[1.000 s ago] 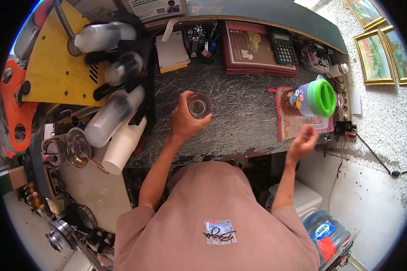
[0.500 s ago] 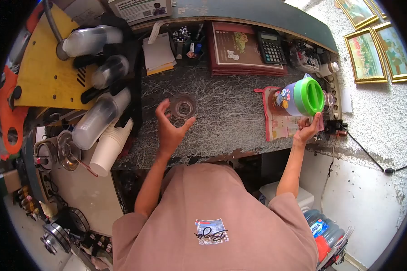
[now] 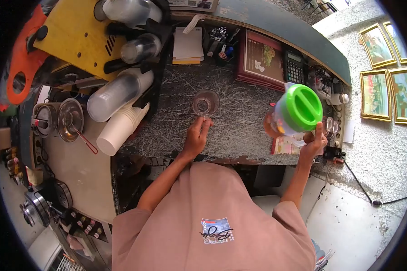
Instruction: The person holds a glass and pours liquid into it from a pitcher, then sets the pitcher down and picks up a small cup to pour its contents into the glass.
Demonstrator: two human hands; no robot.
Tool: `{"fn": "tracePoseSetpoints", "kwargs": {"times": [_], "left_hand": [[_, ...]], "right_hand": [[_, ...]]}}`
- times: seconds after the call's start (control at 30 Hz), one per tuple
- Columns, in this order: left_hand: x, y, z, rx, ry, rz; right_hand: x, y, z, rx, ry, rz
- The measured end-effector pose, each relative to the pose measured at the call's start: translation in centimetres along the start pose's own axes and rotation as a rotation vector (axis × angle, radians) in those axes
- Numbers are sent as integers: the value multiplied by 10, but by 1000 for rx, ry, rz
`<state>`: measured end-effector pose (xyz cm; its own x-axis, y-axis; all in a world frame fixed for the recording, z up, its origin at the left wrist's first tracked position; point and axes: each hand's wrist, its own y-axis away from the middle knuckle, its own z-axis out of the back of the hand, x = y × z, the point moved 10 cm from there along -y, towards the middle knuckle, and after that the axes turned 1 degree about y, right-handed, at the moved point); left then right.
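A clear glass [image 3: 206, 103] stands on the dark, scratched counter [image 3: 176, 122]. My left hand [image 3: 196, 137] is at its near side, with thumb and fingertips closed at the glass's handle. On the right, my right hand [image 3: 313, 143] grips the handle of a pitcher [image 3: 298, 108] with a green lid and a reddish-brown drink in it. The pitcher leans to the left above a pink patterned cloth [image 3: 285, 145].
Stacked paper cups [image 3: 122, 128] and plastic cups [image 3: 117, 97] jut over the counter's left side. Behind are papers [image 3: 187, 45], red menus [image 3: 261, 58] and a calculator [image 3: 295, 67]. Small glasses [image 3: 331, 127] stand right of the pitcher.
My left hand has closed from a wide spread and now pinches at the glass's handle. The pitcher has come up off the cloth in my right hand. The view has turned.
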<state>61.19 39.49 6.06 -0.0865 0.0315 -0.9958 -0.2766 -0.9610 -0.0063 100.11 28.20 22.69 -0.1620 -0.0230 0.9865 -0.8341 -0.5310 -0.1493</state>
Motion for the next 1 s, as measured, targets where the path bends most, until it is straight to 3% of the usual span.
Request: {"fn": "tracePoseSetpoints", "kwargs": {"times": [0.07, 0.13, 0.23, 0.33, 0.7, 1.0], "left_hand": [[0, -3, -2, 52, 15, -54], [0, -6, -1, 81, -4, -60], [-3, -9, -2, 143, -14, -65], [-3, -11, -3, 149, 6, -118], [2, -11, -4, 166, 34, -175], [-11, -14, 0, 134, 89, -264]], "right_hand": [[8, 9, -32, 243, 63, -14], [20, 19, -56, 268, 102, -32], [26, 29, -87, 517, 371, 32], [37, 45, -121, 643, 430, 58], [61, 62, -176, 844, 719, 188], [70, 67, -193, 902, 743, 206]]}}
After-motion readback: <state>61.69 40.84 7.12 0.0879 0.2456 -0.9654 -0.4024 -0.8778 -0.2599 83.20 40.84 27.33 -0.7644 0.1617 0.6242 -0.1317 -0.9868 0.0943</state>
